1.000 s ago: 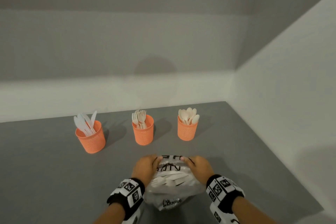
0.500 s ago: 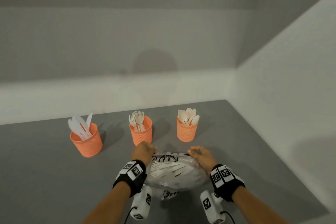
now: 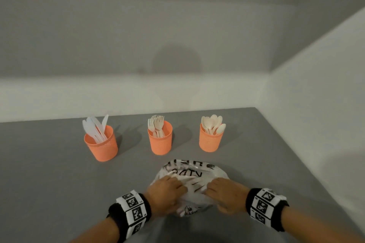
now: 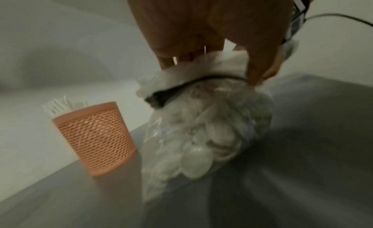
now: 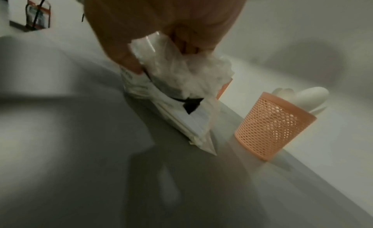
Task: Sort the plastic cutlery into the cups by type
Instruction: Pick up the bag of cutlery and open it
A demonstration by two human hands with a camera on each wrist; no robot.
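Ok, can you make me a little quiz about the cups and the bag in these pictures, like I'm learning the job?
1. True or false: the left cup holds spoons.
2. Which cup holds the forks? A left, B middle, C right.
3. Fill in: both hands, left and right, grip a plastic ____ with cutlery inside.

Key
1. False. It holds knives; the spoons stand in the right cup.
2. B. The forks stand in the middle cup.
3. Bag. It sits on the grey table, in front of the cups.
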